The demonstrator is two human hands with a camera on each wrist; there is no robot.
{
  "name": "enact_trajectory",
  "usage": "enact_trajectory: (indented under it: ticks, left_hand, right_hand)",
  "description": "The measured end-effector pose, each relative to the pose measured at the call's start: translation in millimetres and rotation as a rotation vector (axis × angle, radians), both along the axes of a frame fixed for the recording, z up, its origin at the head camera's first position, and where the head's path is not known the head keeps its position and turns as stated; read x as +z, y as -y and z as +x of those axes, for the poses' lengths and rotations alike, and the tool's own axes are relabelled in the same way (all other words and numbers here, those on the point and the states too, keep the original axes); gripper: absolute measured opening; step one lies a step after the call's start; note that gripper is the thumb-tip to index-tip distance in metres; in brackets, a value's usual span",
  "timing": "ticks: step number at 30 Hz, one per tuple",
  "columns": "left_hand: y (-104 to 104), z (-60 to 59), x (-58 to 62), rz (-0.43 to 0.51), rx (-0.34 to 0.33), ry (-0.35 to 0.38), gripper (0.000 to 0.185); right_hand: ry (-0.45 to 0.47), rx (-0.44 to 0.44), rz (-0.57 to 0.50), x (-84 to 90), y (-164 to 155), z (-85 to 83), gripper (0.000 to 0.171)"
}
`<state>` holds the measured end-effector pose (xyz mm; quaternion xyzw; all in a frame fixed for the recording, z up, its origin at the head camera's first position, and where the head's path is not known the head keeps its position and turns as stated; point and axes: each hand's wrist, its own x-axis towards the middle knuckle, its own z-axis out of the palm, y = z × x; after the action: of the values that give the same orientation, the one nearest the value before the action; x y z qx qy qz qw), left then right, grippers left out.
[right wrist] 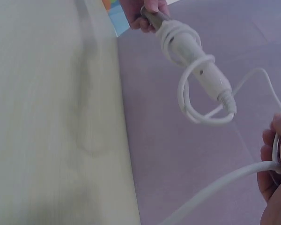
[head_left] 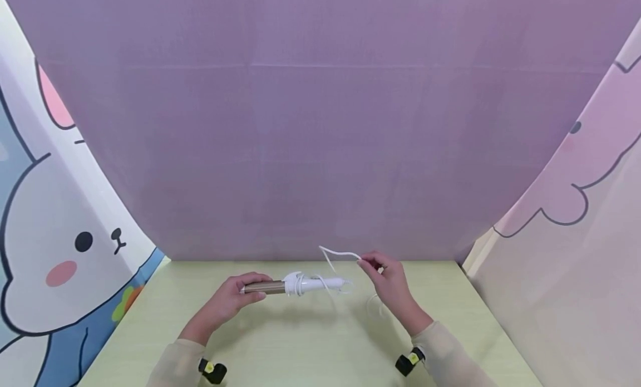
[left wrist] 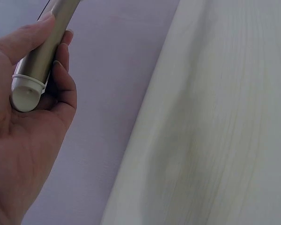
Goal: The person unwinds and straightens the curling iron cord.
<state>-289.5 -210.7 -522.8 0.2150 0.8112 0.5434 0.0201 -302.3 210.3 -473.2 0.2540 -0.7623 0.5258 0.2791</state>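
The pale green worktop [head_left: 300, 348] lay bare between and before the hands, so a hand could pass there freely. The purple backdrop [head_left: 320, 153] closed the far edge, printed curtains [head_left: 60, 253] walled both sides, and the loose white cord [head_left: 338, 256] hung across the middle

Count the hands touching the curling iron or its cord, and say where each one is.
2. The left hand grips the curling iron at its metal barrel end, held above the table. The right hand pinches the white cord to the right of the handle.
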Motion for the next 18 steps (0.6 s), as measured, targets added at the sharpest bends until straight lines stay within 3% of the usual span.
enact_trajectory:
  ticks: [8,18]
  left_hand:
    - [0,3.0,1.8,-0.001,-0.047,-0.004,0.033]
    - [0,3.3,3.5,0.009,-0.077,-0.003,0.034]
  right_hand:
    - [0.111,-0.111,0.007,-2.3,-3,-10.9,0.003]
    - [0.218,-0.137,0.036,-16.2,-9,-18.1,0.006]
